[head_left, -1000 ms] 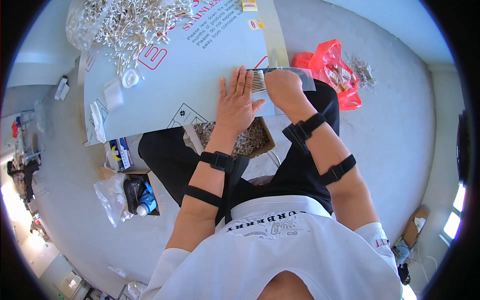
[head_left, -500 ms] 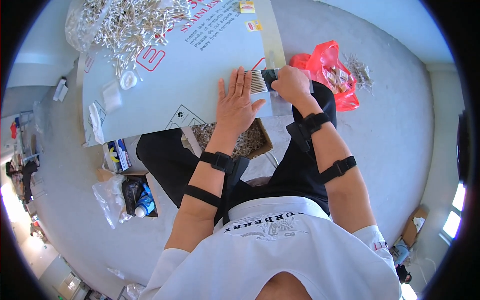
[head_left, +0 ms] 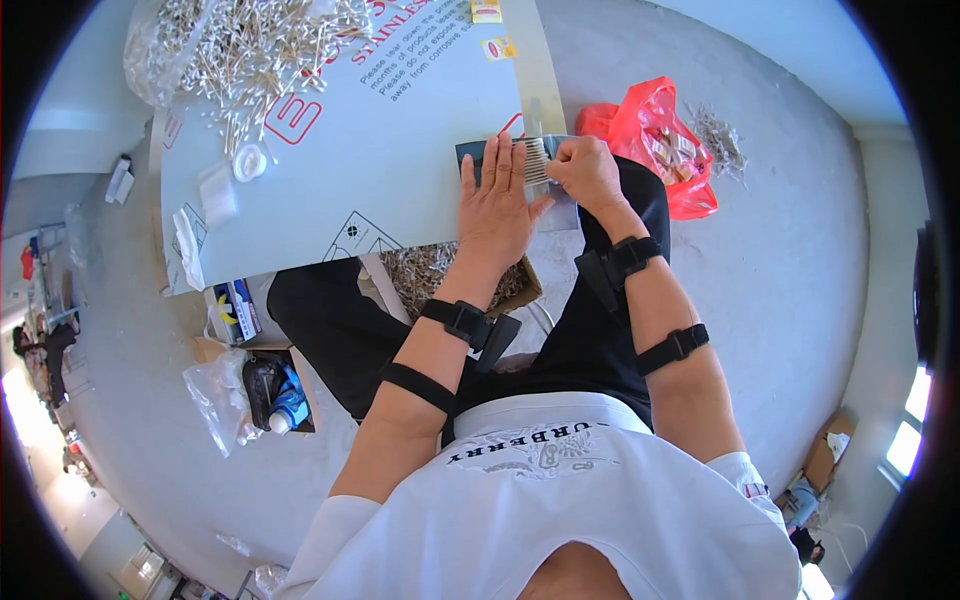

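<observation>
Left hand (head_left: 497, 205): palm down, fingers stretched out and a little apart, pressing on a dark strip (head_left: 467, 160). Right hand (head_left: 590, 175): fingers curled in at the strip's right end, tips hidden, so we can't tell whether they pinch anything. Between the hands we see a neat row of cotton swabs (head_left: 537, 160) on the strip, near the right end of the board (head_left: 390, 190). On the board's protective film we note large red print (head_left: 293, 118) and small dark lines of text (head_left: 410, 65); two yellow-and-white labels (head_left: 498, 48) sit at the far right. Far left, we log a loose swab heap (head_left: 265, 55) with a clear bag (head_left: 155, 55). Right of the board, a red bag (head_left: 650, 115); on the wearer's white shirt (head_left: 640, 510), dark chest lettering (head_left: 535, 437).
</observation>
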`<state>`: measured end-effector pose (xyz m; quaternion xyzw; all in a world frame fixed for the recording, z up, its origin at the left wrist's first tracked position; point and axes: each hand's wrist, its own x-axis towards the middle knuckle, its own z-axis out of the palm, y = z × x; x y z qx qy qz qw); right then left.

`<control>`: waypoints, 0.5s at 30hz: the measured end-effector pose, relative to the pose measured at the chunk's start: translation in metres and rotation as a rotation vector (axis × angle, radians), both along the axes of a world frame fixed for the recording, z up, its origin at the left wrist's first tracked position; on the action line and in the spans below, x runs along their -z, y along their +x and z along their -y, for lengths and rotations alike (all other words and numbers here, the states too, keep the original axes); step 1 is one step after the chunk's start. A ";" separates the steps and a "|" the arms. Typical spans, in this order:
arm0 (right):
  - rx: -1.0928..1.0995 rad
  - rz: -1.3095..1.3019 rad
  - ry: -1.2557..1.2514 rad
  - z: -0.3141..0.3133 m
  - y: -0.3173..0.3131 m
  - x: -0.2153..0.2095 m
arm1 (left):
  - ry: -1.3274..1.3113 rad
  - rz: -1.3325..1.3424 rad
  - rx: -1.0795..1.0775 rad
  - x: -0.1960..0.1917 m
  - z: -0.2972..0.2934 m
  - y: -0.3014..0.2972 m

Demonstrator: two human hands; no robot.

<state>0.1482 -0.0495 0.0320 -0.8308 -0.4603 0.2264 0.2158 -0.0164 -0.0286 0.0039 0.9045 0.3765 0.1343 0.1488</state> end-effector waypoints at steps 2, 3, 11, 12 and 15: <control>-0.001 0.009 -0.006 0.000 -0.001 0.000 | 0.000 0.013 0.009 0.000 -0.001 0.000; -0.039 0.093 0.066 0.001 -0.004 0.001 | -0.002 0.026 0.017 0.000 -0.001 0.000; -0.165 0.358 0.084 -0.003 -0.014 0.000 | 0.041 0.055 0.123 0.003 -0.010 0.001; -0.164 0.354 0.077 -0.003 -0.014 -0.001 | 0.049 0.052 0.138 0.002 -0.011 0.003; -0.173 0.350 0.081 -0.001 -0.016 -0.005 | 0.027 0.060 0.167 0.000 -0.013 0.005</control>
